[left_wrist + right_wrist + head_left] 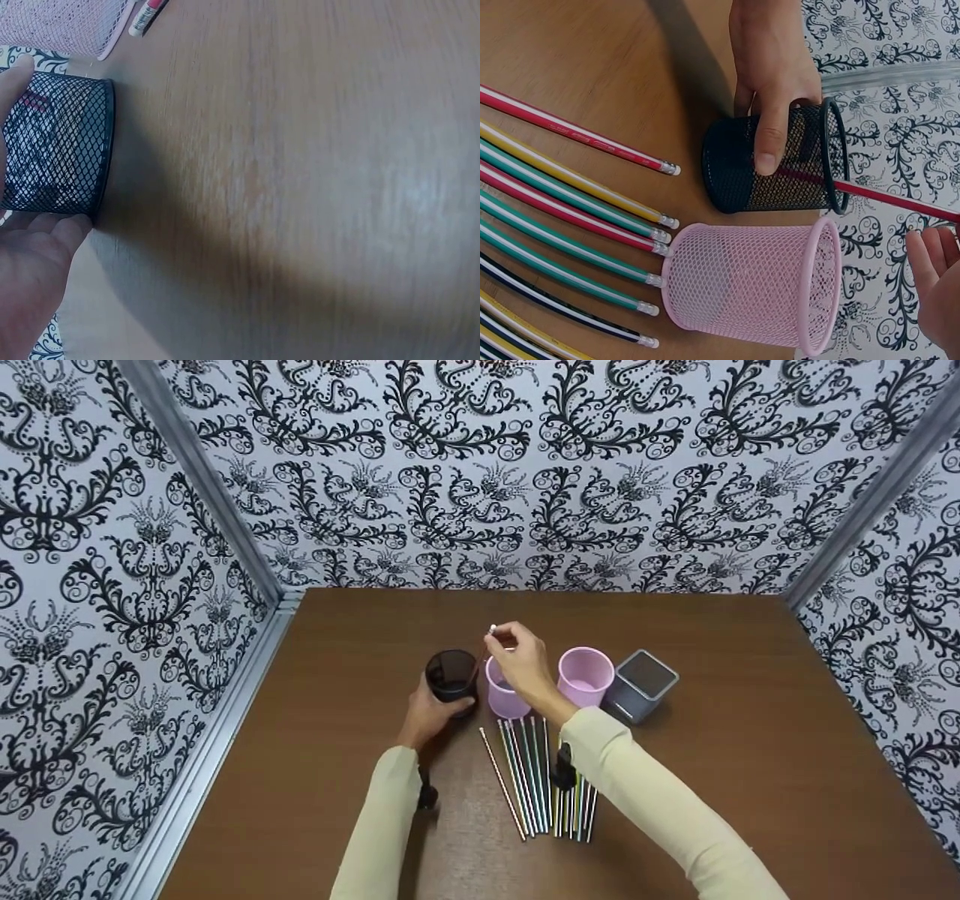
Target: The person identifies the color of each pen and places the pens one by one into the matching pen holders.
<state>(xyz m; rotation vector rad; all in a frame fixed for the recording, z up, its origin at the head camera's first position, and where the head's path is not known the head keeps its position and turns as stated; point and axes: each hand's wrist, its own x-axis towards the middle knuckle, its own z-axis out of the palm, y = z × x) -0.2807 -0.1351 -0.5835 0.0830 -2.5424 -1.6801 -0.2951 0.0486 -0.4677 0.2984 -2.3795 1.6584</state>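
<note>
My left hand (430,715) grips a black mesh pencil cup (727,169), which stands upright on the table. The thumb lies along the near side of the cup. My right hand (523,661) pinches a red pencil (889,198) near its white eraser. The pencil slants down over the cup's rim, and its lower part shows through the mesh inside. Right of the black cup stands a pink mesh cup (508,706), partly covered by my right hand in the head view. In the left wrist view the left fingers wrap the black cup (60,142).
Several striped pencils (525,772) lie side by side in front of the cups, erasers toward them. A second pink cup (585,666) and a square grey mesh holder (646,675) stand farther right on the brown table (750,720). Patterned walls (480,472) enclose it.
</note>
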